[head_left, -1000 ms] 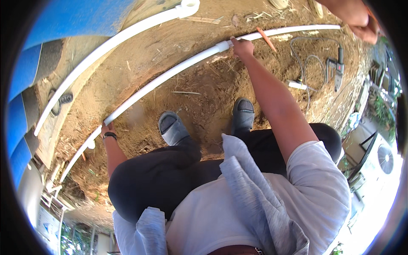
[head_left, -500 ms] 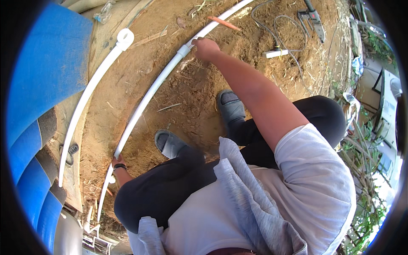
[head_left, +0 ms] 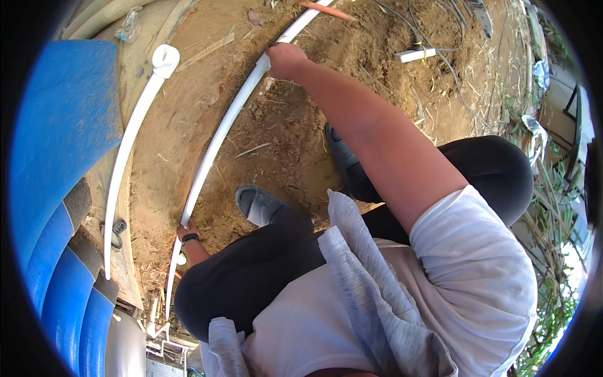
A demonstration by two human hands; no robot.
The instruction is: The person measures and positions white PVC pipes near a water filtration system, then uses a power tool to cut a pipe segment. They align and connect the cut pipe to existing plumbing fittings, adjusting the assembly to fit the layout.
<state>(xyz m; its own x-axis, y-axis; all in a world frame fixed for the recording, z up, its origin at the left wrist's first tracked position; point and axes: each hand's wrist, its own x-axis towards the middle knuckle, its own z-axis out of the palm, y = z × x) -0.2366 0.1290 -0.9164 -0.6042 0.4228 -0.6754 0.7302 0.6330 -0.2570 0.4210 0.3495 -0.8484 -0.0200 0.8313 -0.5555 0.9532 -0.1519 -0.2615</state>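
Note:
A long white plastic pipe (head_left: 220, 135) lies along the dirt ground, running from the top of the view down to the lower left. Near its upper part a white pipe coupling (head_left: 263, 62) joins two lengths. My right hand (head_left: 286, 61) is closed around the pipe right beside that coupling, fingers partly hidden behind the pipe. Lower down, my left hand (head_left: 187, 231) grips the same pipe, a dark band on its wrist. Left of it lies a second white pipe (head_left: 127, 147), apart from both hands, with a ring-shaped white fitting (head_left: 165, 60) on its far end.
Blue sheeting (head_left: 69, 107) and rolled blue material fill the left side. An orange stick (head_left: 328, 10) lies by the pipe's far part. A white power strip (head_left: 416, 55) with cables and part of a power tool (head_left: 482, 16) are at upper right. Plants border the right.
The view has shifted, with the power tool now mostly out of the picture. My right hand sits closer against the coupling. My left hand keeps its grip on the pipe.

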